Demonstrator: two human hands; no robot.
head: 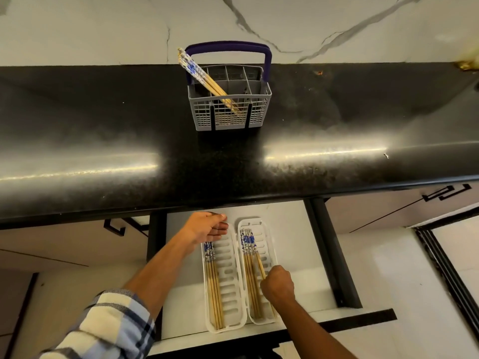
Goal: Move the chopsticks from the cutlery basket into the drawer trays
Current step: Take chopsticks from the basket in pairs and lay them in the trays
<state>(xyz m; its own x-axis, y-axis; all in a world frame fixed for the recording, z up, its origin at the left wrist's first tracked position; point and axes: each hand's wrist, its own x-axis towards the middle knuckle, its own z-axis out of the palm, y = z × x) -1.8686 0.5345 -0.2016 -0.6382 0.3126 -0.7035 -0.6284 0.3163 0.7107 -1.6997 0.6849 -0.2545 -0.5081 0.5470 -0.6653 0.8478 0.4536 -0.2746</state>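
Chopsticks (207, 81) are still sitting in the grey cutlery basket (230, 110) near the back edge of the black countertop (103, 141), leaning left. Down in the open drawer (293, 234), two white trays (228, 281) are lying side by side, each holding chopsticks. Left hand (210, 225) is hovering over the left tray's far end, fingers relaxed. Right hand (278, 283) is curling round one chopstick (260, 264) in the right tray (267, 244).
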